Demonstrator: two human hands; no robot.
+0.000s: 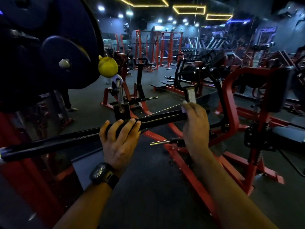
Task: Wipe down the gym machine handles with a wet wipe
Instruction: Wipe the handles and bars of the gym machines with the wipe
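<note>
A long black pull-down bar point(158, 118) runs across the view from the lower left up to the right, hung from a metal carabiner point(119, 90) at its centre bracket. My left hand point(118, 139), with a dark watch on the wrist, grips the bar just below the bracket. My right hand point(194, 123) wraps around the bar's right part with a white wet wipe point(185, 105) held against it; only a corner of the wipe shows above my fingers. The bar's right end is hidden behind my right hand.
Large dark weight plates point(49, 47) loom at the upper left, with a yellow ball stopper point(108, 67) on the cable. Red-framed machines point(231, 100) stand ahead and to the right. A chrome peg point(159, 143) sticks out below the bar. A person's legs point(67, 100) stand at the left.
</note>
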